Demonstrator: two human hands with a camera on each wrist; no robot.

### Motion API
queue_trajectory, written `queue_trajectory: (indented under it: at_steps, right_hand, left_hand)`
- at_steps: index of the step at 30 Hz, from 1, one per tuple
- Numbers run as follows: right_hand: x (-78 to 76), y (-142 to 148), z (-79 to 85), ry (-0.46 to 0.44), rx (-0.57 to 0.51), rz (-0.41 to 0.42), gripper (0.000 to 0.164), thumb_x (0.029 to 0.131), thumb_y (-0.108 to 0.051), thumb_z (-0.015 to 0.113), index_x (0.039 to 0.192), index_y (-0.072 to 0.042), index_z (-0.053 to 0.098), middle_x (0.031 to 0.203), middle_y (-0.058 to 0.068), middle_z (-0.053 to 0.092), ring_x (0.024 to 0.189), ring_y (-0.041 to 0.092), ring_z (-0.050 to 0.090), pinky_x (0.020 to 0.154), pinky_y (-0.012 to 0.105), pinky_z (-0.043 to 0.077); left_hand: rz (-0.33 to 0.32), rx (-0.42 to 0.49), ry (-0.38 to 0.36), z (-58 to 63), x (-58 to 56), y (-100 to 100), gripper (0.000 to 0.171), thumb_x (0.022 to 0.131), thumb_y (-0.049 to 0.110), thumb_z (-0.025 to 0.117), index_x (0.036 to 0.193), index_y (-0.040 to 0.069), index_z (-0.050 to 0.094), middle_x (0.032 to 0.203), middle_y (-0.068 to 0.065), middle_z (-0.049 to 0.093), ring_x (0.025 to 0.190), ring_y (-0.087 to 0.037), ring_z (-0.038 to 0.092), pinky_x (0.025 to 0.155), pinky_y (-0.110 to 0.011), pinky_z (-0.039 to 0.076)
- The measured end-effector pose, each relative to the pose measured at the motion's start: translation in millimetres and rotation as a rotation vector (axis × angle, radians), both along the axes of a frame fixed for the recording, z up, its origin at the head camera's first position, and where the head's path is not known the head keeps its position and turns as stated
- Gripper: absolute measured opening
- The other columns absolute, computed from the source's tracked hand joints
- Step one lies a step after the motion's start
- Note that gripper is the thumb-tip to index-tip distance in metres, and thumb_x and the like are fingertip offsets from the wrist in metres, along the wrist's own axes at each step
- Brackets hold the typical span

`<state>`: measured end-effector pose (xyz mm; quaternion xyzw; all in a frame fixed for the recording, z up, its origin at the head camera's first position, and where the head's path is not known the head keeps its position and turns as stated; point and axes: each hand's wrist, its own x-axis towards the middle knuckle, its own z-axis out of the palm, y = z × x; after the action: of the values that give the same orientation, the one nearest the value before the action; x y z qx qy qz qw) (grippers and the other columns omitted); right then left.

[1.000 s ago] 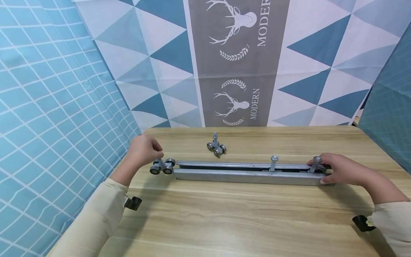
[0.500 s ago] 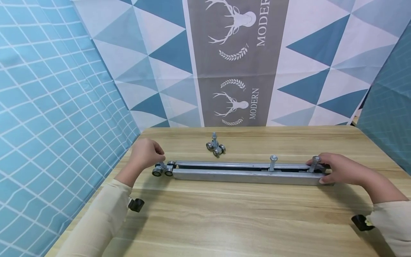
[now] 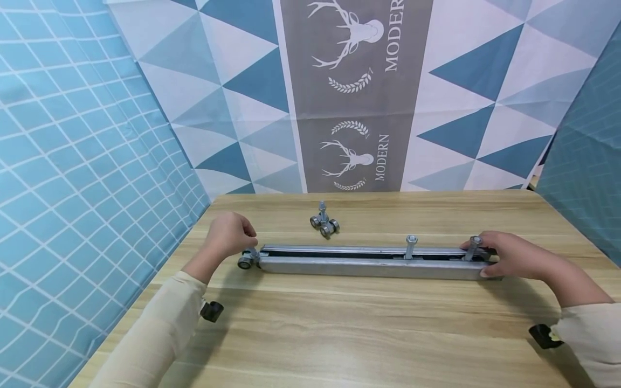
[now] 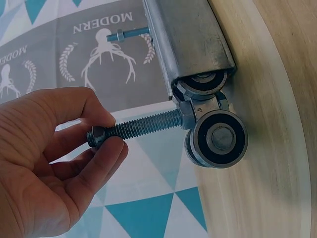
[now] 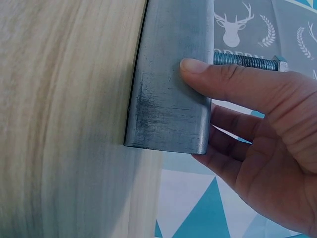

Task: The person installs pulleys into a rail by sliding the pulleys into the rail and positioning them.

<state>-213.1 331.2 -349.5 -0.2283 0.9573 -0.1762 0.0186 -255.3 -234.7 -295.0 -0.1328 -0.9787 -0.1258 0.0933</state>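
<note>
My left hand [image 3: 230, 235] pinches the threaded bolt [image 4: 148, 125] of a roller trolley [image 4: 220, 139] between thumb and fingertips, near the nut at its end. The trolley's front wheels sit inside the left end of a metal track [image 3: 359, 267], while the rear wheels stay outside it. Around the track's right end my right hand [image 3: 516, 256] grips, thumb on the near wall [image 5: 168, 99] and fingers on the far side. Two bolts of other trolleys rise from the track's slot, a middle bolt [image 3: 411, 247] and a right bolt [image 3: 472, 248] beside my right hand.
Behind the track, another roller trolley [image 3: 324, 221] stands on the wooden table [image 3: 339, 328] with its bolt upward. A patterned cloth [image 3: 262, 97] hangs at the back, and a blue checked sheet [image 3: 73, 178] borders the left side.
My left hand has moved right with the trolley, bringing its leading wheels from just outside the track into the left end. The right hand keeps its grip.
</note>
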Motion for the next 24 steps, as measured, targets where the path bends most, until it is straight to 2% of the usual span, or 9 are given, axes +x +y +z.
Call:
queue_trajectory:
  at_steps: [9, 24]
  right_hand:
    - [0.1, -1, -0.2, -0.009, -0.007, -0.012, 0.056, 0.068, -0.008, 0.086, 0.120, -0.001, 0.066, 0.103, 0.008, 0.062, 0.099, 0.031, 0.058, 0.079, 0.050, 0.050]
    - [0.3, 0, -0.6, 0.009, -0.001, -0.012, 0.056, 0.068, -0.009, 0.087, 0.119, -0.003, 0.066, 0.103, 0.007, 0.061, 0.098, 0.030, 0.058, 0.078, 0.049, 0.049]
  left_hand:
    - [-0.038, -0.019, -0.001, -0.9, 1.1, 12, 0.005, 0.076, 0.014, 0.072, 0.072, 0.012, 0.075, 0.061, 0.006, 0.063, 0.054, -0.010, 0.055, 0.061, -0.037, 0.050]
    - [-0.096, 0.000, 0.018, -3.0, 1.9, 29, 0.005, 0.075, 0.012, 0.073, 0.071, 0.013, 0.075, 0.060, 0.007, 0.063, 0.054, -0.009, 0.055, 0.064, -0.037, 0.051]
